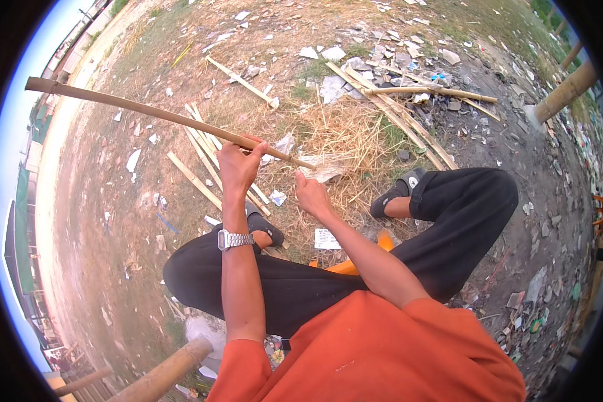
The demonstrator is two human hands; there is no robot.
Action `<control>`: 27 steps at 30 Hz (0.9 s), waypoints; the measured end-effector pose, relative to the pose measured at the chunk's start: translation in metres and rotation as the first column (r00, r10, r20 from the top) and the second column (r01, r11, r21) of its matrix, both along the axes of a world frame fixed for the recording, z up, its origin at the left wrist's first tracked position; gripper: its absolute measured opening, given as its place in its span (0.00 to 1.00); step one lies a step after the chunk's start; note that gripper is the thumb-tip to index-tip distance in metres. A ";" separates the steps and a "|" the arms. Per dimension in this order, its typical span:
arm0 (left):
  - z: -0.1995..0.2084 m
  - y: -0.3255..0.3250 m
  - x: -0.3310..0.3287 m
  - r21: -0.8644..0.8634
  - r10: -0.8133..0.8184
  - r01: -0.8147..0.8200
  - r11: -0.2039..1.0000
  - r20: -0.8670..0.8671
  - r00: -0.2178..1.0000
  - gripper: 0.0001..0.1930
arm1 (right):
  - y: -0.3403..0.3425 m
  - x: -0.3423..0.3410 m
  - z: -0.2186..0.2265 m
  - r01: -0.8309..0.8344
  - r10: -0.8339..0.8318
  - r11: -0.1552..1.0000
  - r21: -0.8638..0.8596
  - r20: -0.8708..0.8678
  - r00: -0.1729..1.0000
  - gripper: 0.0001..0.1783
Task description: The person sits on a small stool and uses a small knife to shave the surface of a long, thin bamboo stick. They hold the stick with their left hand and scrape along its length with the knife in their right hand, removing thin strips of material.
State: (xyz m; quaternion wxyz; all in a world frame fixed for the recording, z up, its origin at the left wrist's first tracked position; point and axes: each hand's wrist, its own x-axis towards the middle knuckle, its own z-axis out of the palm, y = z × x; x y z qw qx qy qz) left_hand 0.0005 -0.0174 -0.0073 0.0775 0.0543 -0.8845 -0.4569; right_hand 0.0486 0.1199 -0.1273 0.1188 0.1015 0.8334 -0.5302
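The left hand (238, 164) is wrapped around a long split bamboo strip (154, 112), clamped on it near its lower end, the thumb laid along the strip. The right hand (313, 196) is curled, thumb uppermost, just below the tip of that strip — whether it touches the bamboo or grips something small, I cannot tell. The two hands are apart, with only a short gap between them. The strip slants across the view, its narrow end beside the right hand and its broad end raised far to the person's left.

A metal-banded wristwatch (234, 240) sits on the left wrist. Near the hands, a pile of dry straw (345, 130) spreads over the ground. On its left lie several pale bamboo slats (195, 179), roughly side by side; on its right, longer bamboo lengths (409, 128) cross one another.

The person sits with knees spread, in black trousers (465, 201), dark shoes (388, 199) and an orange-red shirt (368, 348). Between the legs are a white printed paper (326, 239) and an orange object (345, 268), mostly hidden.

Farther out, scattered scraps cover the dirt — thickest on the right, where a round bamboo post (569, 92) stands. Another bamboo pole (164, 374) shows at lower left.
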 end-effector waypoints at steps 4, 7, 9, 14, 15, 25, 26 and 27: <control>-0.004 0.000 -0.001 0.057 -0.018 0.017 0.998 0.019 1.000 0.08 | 0.000 0.011 0.022 -0.083 0.083 0.995 -0.060 -0.015 0.996 0.38; -0.007 -0.007 -0.003 0.002 -0.022 0.022 1.000 0.033 0.999 0.08 | -0.004 0.007 0.018 -0.083 0.083 0.996 -0.044 -0.014 0.996 0.38; -0.008 -0.013 -0.004 0.052 -0.022 0.020 0.998 0.034 0.999 0.08 | -0.009 0.000 0.022 -0.114 0.113 0.993 -0.044 -0.014 0.993 0.39; -0.008 -0.014 0.001 -0.002 -0.045 0.045 0.999 0.017 0.999 0.08 | -0.004 0.005 0.015 -0.058 0.058 0.998 0.015 0.027 0.998 0.40; -0.007 -0.014 0.001 -0.008 -0.049 0.049 0.999 0.015 0.999 0.07 | -0.001 0.005 0.001 -0.036 0.031 0.998 0.054 0.085 0.996 0.40; -0.002 -0.011 0.002 0.010 -0.112 0.112 0.994 0.029 0.993 0.07 | 0.002 -0.001 -0.012 -0.029 0.018 0.995 0.092 0.122 0.992 0.39; -0.005 -0.011 0.004 0.038 -0.107 0.106 0.994 0.036 0.994 0.07 | 0.005 0.002 -0.001 -0.060 0.052 0.996 0.064 0.120 0.991 0.39; -0.008 -0.011 0.006 0.066 -0.102 0.099 0.993 0.043 0.994 0.07 | 0.007 0.004 0.011 -0.091 0.087 0.995 0.035 0.117 0.989 0.39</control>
